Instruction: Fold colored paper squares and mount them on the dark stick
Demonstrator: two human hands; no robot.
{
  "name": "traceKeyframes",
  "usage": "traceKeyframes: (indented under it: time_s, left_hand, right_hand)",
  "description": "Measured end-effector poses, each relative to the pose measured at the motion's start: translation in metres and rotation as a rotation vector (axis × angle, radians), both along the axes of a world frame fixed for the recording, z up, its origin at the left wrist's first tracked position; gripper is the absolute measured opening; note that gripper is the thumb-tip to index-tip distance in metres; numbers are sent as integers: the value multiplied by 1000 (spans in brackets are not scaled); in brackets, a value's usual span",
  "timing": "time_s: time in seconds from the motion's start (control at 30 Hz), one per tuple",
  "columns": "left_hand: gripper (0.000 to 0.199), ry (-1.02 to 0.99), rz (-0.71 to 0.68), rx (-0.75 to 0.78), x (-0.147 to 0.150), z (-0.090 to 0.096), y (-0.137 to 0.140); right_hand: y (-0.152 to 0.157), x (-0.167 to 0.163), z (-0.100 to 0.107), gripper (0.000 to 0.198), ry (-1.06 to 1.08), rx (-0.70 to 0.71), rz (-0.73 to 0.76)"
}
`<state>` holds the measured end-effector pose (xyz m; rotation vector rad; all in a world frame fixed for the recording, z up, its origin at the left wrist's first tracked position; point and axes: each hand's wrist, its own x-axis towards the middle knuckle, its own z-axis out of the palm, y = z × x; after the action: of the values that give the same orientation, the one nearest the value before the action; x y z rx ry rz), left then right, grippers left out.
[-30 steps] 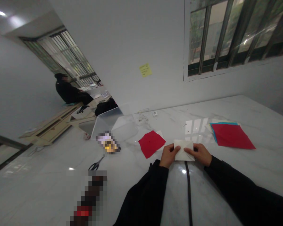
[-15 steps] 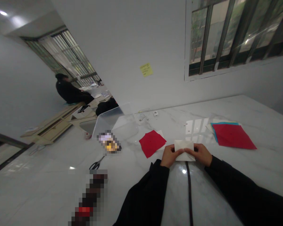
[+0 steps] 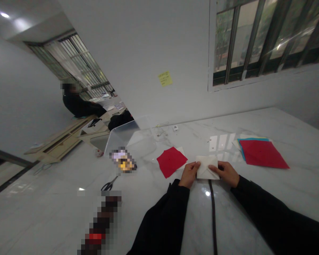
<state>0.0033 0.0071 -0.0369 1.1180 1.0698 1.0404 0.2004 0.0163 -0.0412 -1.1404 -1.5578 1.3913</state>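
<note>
Head view: red sheets (image 3: 172,162) flank the hands (image 3: 188,174)

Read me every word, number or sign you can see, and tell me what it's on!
No word, brand or number is readable here.
Yellow note on the wall: lines of writing, too small and blurred to read.
White paper held by the left hand and right hand: no writing shows.
Red paper beside the left hand: none shows either.

Left hand (image 3: 188,174) partly hidden behind paper (image 3: 205,171), yellow note (image 3: 165,78) illegible, nearer window (image 3: 230,44) cropped
</note>
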Motion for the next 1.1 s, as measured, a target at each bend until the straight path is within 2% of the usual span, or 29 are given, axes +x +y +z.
traceKeyframes:
  time_s: [0.13, 0.27, 0.47, 0.67, 0.83, 1.1]
  left_hand:
    - [47, -195, 3, -36, 1, -7, 1]
    - [49, -259, 14, -80, 3, -3, 0]
    - [58, -173, -23, -78, 2, 3, -2]
    - [58, 93, -26, 2, 1, 4, -2]
    - [59, 178, -21, 33, 1, 5, -3]
    - [64, 8, -63, 7, 1, 4, -2]
  right_hand:
    - [0, 0, 3, 53, 40, 5, 22]
    - [-2, 0, 6, 55, 1, 1, 18]
    - [-3, 0, 8, 55, -48, 3, 6]
    - [-3, -1, 7, 57, -16, -12, 8]
    - [-3, 0, 5, 54, -38, 8, 24]
    - [-1, 0, 2, 53, -57, 14, -8]
